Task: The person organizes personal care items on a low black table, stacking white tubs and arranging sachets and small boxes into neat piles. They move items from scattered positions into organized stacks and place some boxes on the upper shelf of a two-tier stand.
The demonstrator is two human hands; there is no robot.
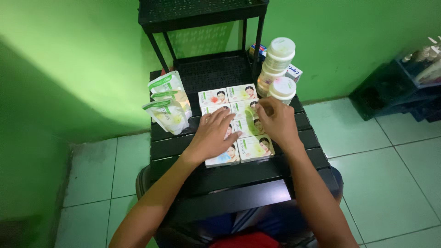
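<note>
Head view shows me two bare hands over a black slatted surface (275,186). My left hand (212,134) lies flat on the small boxes (233,125), fingers spread, its grip wide and holding nothing. My right hand (276,121) rests just beside it on the right column of boxes, fingers bent down on a box top; I cannot tell if it pinches one. The boxes lie flat in two neat columns, side by side and touching, near the middle of the surface. The two at the back (228,94) are bare, and the front ones (256,149) peek out under the hands. I judge that the rows are mostly laid out, and the hands are only pressing them straight. Three green and white pouches (167,101) lean to the left of the boxes. White-lidded jars (277,69) stand stacked at the right back. Green wall (82,55) and pale floor tiles (381,174) lie around.
</note>
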